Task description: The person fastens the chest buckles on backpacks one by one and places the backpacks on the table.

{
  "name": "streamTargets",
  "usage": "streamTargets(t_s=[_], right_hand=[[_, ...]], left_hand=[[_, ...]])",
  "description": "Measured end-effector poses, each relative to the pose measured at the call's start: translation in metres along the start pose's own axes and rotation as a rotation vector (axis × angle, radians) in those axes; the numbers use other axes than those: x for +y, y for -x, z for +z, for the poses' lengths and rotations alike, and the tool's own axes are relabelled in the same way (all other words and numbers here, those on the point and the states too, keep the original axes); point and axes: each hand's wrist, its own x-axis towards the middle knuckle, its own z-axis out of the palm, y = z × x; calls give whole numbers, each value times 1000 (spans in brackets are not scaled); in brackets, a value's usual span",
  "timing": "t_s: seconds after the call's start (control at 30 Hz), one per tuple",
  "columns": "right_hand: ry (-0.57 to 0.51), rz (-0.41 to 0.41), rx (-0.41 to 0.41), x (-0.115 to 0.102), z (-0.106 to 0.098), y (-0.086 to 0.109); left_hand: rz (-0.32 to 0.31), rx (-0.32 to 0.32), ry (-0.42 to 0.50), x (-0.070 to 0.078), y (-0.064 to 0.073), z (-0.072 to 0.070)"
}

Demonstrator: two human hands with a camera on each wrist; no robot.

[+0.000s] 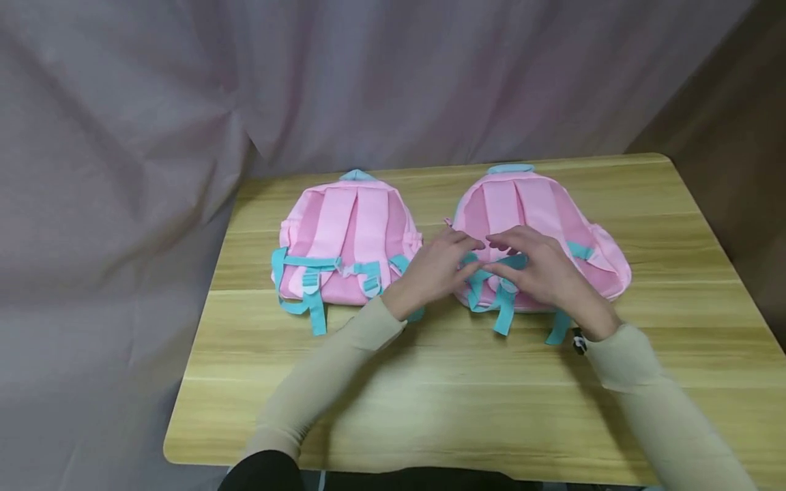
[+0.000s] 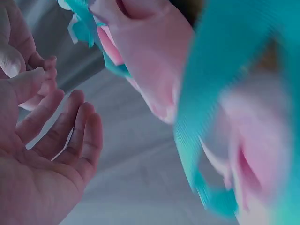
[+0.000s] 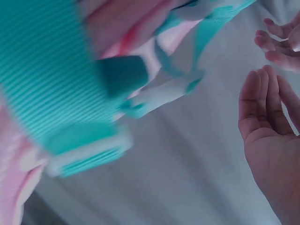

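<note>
Two small pink backpacks lie on the table with their shoulder straps up, one on the left (image 1: 334,221) and one on the right (image 1: 540,204). Over the lower part of the right backpack, my left hand (image 1: 432,267) and right hand (image 1: 543,266) face each other, fingertips close together. Both hands have loosely bent fingers and hold nothing; the wrist views show bare palms and fingers. Turquoise webbing (image 1: 503,315) with white buckles hangs at the right backpack's lower edge, partly hidden by the hands. In the left wrist view, turquoise webbing (image 2: 225,61) looms large.
The wooden table (image 1: 399,402) has rounded corners. A small black-and-white item (image 1: 578,341) sits by my right sleeve. Grey curtain cloth (image 1: 381,82) hangs behind the table. The left backpack's turquoise straps (image 1: 316,314) trail onto the tabletop.
</note>
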Motion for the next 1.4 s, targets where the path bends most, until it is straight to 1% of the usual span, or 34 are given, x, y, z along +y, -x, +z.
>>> streamTargets(t_s=[0.07,0.17,0.33,0.53,0.63,0.8,0.9,1.03,1.2,1.4], right_hand=[[-14,-27,11,-6,5,-3],[-40,-35,2,-16,11,-7],[-98,-25,-83,-33,21,-15],[-150,-25,-179,-51,40,-30],[-198,-23,-226,-58,52,-36],[-262,-27,-280,-68,72,-50],[-263,-45,-290,-72,82,-58],[-244,-57,-302,-76,96,-66],[-215,-61,-326,-81,110,-77],[-160,-50,-374,-87,122,-98]], left_hand=[[-5,12,15,-8,9,-7],[-18,38,31,-21,24,-16],[-43,59,32,-44,49,-28],[-86,47,5,-69,77,-38],[-96,43,-12,-81,88,-43],[-106,-1,-46,-97,97,-52],[-133,-25,-62,-108,101,-57],[-181,-53,-80,-119,105,-62],[-201,-83,-111,-131,110,-65],[-226,-106,-119,-139,115,-68]])
